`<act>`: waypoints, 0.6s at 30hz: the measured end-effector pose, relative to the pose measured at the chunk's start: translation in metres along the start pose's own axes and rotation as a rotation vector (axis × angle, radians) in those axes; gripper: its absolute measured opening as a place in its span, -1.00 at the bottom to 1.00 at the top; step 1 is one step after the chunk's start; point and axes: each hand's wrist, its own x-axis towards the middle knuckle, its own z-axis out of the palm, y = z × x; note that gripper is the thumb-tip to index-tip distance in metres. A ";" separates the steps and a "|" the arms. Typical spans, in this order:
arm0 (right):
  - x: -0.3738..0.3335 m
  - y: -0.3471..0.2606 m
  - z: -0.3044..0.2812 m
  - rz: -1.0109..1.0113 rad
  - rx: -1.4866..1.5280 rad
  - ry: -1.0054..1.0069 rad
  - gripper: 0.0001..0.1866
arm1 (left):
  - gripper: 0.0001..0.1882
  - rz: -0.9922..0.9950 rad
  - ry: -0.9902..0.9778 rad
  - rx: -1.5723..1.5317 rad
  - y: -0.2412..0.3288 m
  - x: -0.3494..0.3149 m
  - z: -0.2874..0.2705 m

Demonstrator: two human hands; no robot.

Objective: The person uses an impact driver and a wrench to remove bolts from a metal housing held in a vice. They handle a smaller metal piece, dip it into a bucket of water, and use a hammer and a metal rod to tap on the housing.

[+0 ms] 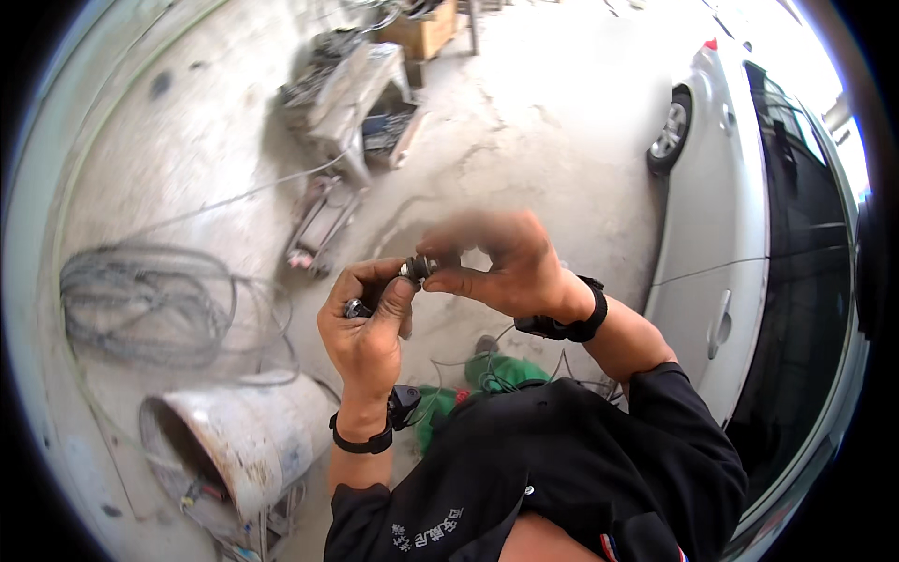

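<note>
A small dark, ringed part with bright metal at its end is held up in front of my chest. Its exact kind is too small to make out. My left hand is closed round it, thumb and fingertips gripping its left end. A shiny metal piece pokes out between the fingers of that same hand; whether it joins the dark part is hidden. From the right, my right hand pinches the part's other end between thumb and forefinger. Its upper fingers are blurred.
A silver car stands close on my right. Coiled hose or cable lies at left, above a worn metal drum. Farther off are a cluttered bench and a floor jack. Green cloth and cables lie below my hands.
</note>
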 end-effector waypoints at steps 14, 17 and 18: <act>-0.007 0.178 -0.345 0.163 -0.217 0.467 -0.67 | -0.80 -0.029 -0.485 0.108 -0.140 0.233 0.356; 0.012 0.217 -0.429 0.242 -0.139 0.505 -0.68 | -0.79 0.113 -0.574 0.158 -0.168 0.300 0.435; 0.017 0.228 -0.453 0.290 -0.066 0.536 -0.69 | -0.78 0.144 -0.596 0.188 -0.172 0.318 0.460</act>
